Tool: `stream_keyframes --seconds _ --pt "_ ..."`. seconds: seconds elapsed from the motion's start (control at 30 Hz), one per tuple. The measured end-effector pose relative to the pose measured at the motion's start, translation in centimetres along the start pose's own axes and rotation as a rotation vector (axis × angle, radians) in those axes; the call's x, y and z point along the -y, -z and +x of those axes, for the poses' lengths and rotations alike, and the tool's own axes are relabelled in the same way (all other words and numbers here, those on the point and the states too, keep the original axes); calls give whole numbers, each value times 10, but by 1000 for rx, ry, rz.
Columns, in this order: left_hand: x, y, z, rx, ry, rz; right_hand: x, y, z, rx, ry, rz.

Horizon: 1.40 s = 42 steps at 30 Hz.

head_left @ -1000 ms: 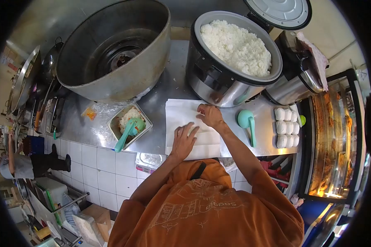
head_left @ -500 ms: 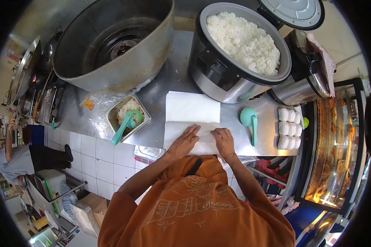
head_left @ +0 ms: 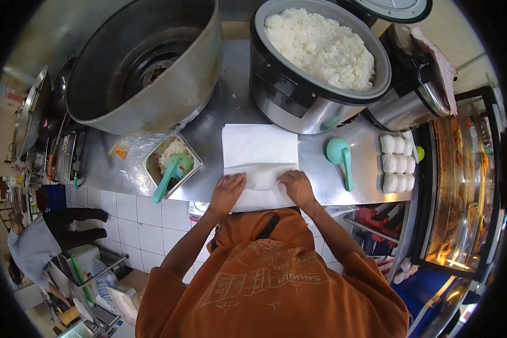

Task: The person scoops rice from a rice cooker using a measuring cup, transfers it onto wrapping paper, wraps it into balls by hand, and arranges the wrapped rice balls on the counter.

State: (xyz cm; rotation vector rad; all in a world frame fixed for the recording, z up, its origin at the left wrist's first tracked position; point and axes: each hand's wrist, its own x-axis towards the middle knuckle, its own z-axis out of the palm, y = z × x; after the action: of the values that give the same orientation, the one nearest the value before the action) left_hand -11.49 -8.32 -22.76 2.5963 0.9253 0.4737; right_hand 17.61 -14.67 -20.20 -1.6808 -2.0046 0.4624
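Observation:
A stack of white paper sheets (head_left: pixel 259 141) lies at the counter's front edge. Across its lower part is a folded, bulging piece of white paper (head_left: pixel 260 176); whatever it may enclose is hidden. My left hand (head_left: pixel 228 191) has its fingers curled over the left end of this fold. At the opposite end, my right hand (head_left: pixel 297 188) grips the paper with bent fingers and thumb. To the right lies a turquoise rice scoop (head_left: pixel 338 152), apart from my hands. On the left, a square metal container (head_left: pixel 147 160) holds rice and another turquoise scoop (head_left: pixel 169 179).
A large rice cooker (head_left: pixel 276 84) full of rice stands behind the paper, beside a big metal pot (head_left: pixel 135 110). Several white wrapped bundles (head_left: pixel 397 163) sit right, near a glass display case (head_left: pixel 456 191). Another person (head_left: pixel 34 242) stands far left.
Both hands have moved apart to the two ends of the fold, the left one shifting left. The paper between them now bulges upward. The person at far left has changed posture.

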Motion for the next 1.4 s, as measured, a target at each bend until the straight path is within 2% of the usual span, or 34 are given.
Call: stream_keyframes --seconds 0.1,0.13,0.2,0.3,0.43,0.53,0.63,0.67,0.73,0.8,0.83,0.9,0.93,1.03,1.07,1.17,1.2,1.3,1.33,1.4 --pt "6 2 51 192 229 21 -6 -14 33 163 -239 -125" --pt "2 7 68 72 200 49 10 -6 46 -37 -248 -259" --pt "-7 19 101 -174 139 101 11 4 67 -159 -239 -389" --pt "15 14 102 188 160 -33 -13 3 75 301 -216 -205" --pt "9 3 69 34 187 -157 -1 -9 33 -58 22 -275" --pt "-1 -7 45 15 223 -203 14 -23 5 -93 -7 -239" --pt "-25 4 34 -162 89 -153 17 -25 -3 -55 -74 -162" --pt "-14 -2 26 -125 -15 -108 14 -25 0 -38 -124 -99" --pt "12 -4 32 233 43 -187 12 -27 3 15 -287 9" --pt "22 3 55 332 130 -188 6 -29 16 72 -501 92" --pt "20 14 71 381 173 -185 15 -17 24 8 -464 -61" --pt "-5 22 92 258 266 -104 32 5 31 -112 -399 -365" --pt "-9 19 95 182 196 -136 26 9 29 -32 -360 -348" --pt "2 16 113 199 -162 -16 -1 -24 28 -123 -164 42" --pt "4 18 114 316 -119 -43 -10 -25 30 -40 -69 126" --pt "10 12 96 459 263 -670 28 40 39 223 -586 1106" --pt "-8 24 95 509 316 -764 27 34 34 200 -660 1239" --pt "-58 51 108 478 267 -1054 1 31 34 609 -755 1554" --pt "-57 46 109 446 248 -979 -5 33 35 618 -803 1537" --pt "-53 34 112 494 168 -1082 -11 42 36 758 -810 1383"
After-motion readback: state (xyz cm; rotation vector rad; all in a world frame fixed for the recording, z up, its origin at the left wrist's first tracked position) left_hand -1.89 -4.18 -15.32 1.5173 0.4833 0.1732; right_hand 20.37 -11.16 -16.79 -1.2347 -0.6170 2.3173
